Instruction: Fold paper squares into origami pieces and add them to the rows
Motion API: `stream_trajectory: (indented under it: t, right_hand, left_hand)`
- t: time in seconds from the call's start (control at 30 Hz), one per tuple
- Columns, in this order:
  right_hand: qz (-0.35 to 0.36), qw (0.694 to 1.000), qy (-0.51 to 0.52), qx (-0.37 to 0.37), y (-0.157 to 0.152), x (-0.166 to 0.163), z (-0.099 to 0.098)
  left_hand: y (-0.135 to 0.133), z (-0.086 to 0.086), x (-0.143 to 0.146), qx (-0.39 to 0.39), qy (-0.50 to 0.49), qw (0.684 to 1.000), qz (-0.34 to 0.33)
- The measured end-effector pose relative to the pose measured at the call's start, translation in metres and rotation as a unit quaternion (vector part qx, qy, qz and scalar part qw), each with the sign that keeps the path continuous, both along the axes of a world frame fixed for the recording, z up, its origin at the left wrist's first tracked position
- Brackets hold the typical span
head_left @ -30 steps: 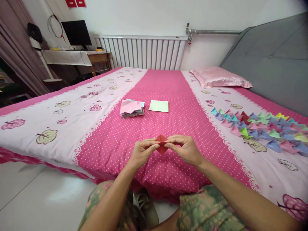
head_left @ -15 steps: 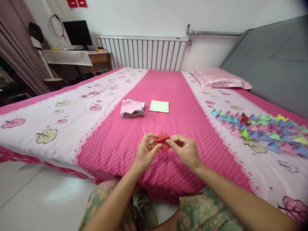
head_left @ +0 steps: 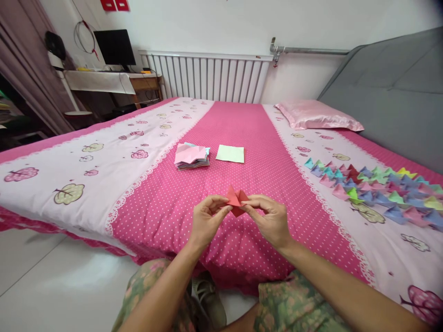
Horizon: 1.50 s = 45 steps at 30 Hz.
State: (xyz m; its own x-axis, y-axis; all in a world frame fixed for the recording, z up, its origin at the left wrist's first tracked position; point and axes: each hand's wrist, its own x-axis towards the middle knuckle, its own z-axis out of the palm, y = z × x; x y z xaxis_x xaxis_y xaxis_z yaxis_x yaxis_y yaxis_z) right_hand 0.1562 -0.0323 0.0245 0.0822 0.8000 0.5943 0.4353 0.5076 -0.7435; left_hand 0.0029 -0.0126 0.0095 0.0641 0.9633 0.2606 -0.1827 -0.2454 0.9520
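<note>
Between both hands, above the near edge of the bed, is a small red folded paper boat (head_left: 236, 198) with a pointed peak standing up in its middle. My left hand (head_left: 209, 216) pinches its left end between thumb and fingers. The right end is gripped the same way by my right hand (head_left: 270, 216). Farther back on the bed lies a pale green paper square (head_left: 230, 154). Left of that square sits a stack of paper sheets (head_left: 191, 156), pink on top, with uneven edges.
Rows of colourful folded paper boats (head_left: 377, 186) cover the bed's right side. Behind them are a pink pillow (head_left: 318, 115) and a grey headboard (head_left: 387, 83). A radiator (head_left: 207, 76) lines the wall; a desk with a monitor (head_left: 115, 48) stands back left.
The red paper has been spread from a flatter folded shape into a boat with a raised peak. Both hands stay at its ends. The view has shifted slightly.
</note>
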Motion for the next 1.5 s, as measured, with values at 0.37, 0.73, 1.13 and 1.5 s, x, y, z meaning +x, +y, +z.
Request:
stream_trajectory:
  t: [0.37, 0.73, 1.13, 1.5]
  right_hand:
    - [0.031, 0.999, -0.005, -0.008, -0.004, -0.001, 0.009]
    - [0.034, 0.998, 0.039, -0.029, -0.005, -0.003, 0.004]
    - [0.164, 0.978, -0.116, -0.051, 0.003, 0.01, 0.015]
    - [0.12, 0.988, -0.081, -0.054, 0.0, 0.006, 0.012]
  left_hand:
    - [-0.002, 0.008, -0.004, -0.026, 0.032, 0.998, -0.054]
    - [-0.001, 0.006, -0.006, 0.042, 0.115, 0.991, -0.05]
    - [-0.003, 0.017, -0.015, 0.151, 0.258, 0.95, -0.095]
    - [-0.001, 0.006, -0.008, 0.023, 0.113, 0.991, -0.061]
